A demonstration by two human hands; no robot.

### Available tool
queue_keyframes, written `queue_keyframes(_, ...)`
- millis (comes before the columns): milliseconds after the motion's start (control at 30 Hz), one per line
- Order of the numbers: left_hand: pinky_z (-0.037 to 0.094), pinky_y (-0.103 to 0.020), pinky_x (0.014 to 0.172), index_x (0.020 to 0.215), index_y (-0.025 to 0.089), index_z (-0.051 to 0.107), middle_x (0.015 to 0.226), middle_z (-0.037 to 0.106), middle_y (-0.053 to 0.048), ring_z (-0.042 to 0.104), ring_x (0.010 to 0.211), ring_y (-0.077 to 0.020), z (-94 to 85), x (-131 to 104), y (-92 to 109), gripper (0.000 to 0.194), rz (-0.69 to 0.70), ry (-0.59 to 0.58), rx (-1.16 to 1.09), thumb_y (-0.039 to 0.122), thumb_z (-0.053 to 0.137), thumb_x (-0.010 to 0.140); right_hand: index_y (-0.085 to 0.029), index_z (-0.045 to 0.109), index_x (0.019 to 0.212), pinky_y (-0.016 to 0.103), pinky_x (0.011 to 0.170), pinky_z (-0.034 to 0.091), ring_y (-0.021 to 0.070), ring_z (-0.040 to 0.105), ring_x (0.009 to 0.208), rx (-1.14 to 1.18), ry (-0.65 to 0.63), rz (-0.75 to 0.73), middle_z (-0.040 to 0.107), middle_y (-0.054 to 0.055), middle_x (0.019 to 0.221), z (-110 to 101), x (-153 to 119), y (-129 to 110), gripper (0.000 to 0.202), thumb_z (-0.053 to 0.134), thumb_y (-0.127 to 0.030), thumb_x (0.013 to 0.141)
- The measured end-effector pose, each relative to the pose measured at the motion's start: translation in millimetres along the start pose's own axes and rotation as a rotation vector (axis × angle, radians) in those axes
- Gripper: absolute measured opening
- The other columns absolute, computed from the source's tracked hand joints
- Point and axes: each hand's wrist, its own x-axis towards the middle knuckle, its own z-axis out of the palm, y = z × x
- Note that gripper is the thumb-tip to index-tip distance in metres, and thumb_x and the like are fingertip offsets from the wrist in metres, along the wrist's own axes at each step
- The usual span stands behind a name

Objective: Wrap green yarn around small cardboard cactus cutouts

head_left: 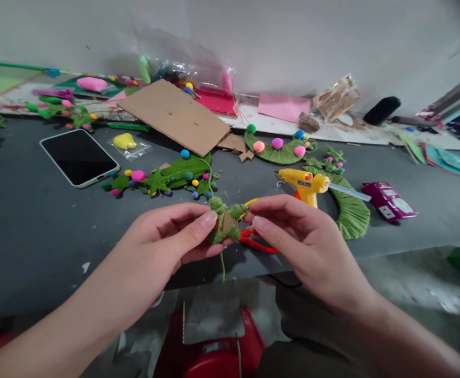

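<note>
A small cardboard star (pixel 227 222) is partly wrapped in green yarn, with bare brown cardboard at its middle. My left hand (pixel 186 233) is closed on its left side, thumb on top and fingers beneath. At the star's right point, my right hand (pixel 282 226) has its thumb and fingers closed on the tip. One yarn strand (pixel 224 268) hangs below the star, and another runs up towards the green pieces behind. Red-handled scissors (pixel 259 243) lie under my right hand, partly hidden. Just beyond it rests a yellow glue gun (pixel 304 181) with a clear glue stick.
A phone (pixel 81 157) lies at left, near green stars with pom-poms (pixel 167 176). Behind are a cardboard sheet (pixel 177 115) and a yarn-wrapped arc with pom-poms (pixel 279 149). At right are a green wreath (pixel 351 210) and a purple packet (pixel 389 201). A red stool (pixel 210 357) stands below.
</note>
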Motion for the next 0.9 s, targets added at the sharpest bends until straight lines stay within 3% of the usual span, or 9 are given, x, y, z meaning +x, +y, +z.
queue_keyframes(267, 0.068, -0.031, 0.084, 0.093, 0.022, 0.083, 0.1, 0.081, -0.005, 0.077, 0.098, -0.022, 3.3, 1.0, 4.5, 0.009, -0.05, -0.03, -0.174, 0.026, 0.075, 0.09, -0.021, 0.074, 0.109, 0.01, 0.076, 0.059, 0.0066, 0.072, 0.085, -0.012, -0.013, 0.014, 0.078, 0.0, 0.096, -1.6, 1.5, 2.7, 0.017, 0.075, -0.023, 0.092)
queue_keyframes(433, 0.066, -0.027, 0.085, 0.095, 0.024, 0.082, 0.101, 0.08, -0.003, 0.076, 0.096, -0.0191, 1.1, 1.1, 1.6, 0.011, -0.047, -0.053, -0.071, 0.03, 0.081, 0.086, -0.021, 0.075, 0.113, 0.011, 0.075, 0.059, 0.0067, 0.072, 0.081, -0.04, -0.021, 0.023, 0.079, 0.0, 0.096, -1.4, 0.6, 1.1, 0.02, 0.073, -0.023, 0.093)
queue_keyframes(633, 0.062, -0.022, 0.082, 0.11, 0.029, 0.079, 0.101, 0.078, -0.001, 0.074, 0.094, -0.0162, -5.4, 2.5, -3.7, 0.026, -0.02, -0.087, 0.129, 0.036, 0.083, 0.085, -0.021, 0.078, 0.107, 0.012, 0.081, 0.06, 0.0082, 0.074, 0.088, -0.028, -0.038, -0.011, 0.08, 0.0, 0.098, 0.3, -2.1, 1.5, 0.018, 0.078, -0.023, 0.09)
queue_keyframes(900, 0.059, -0.019, 0.075, 0.101, 0.027, 0.078, 0.095, 0.076, 0.001, 0.07, 0.085, -0.0134, -4.9, 4.7, -3.9, 0.023, 0.003, -0.128, 0.173, 0.039, 0.084, 0.082, -0.021, 0.078, 0.098, 0.013, 0.077, 0.061, 0.0091, 0.076, 0.084, -0.041, -0.025, -0.022, 0.081, 0.0, 0.093, 2.4, -3.0, -0.5, 0.011, 0.08, -0.02, 0.087)
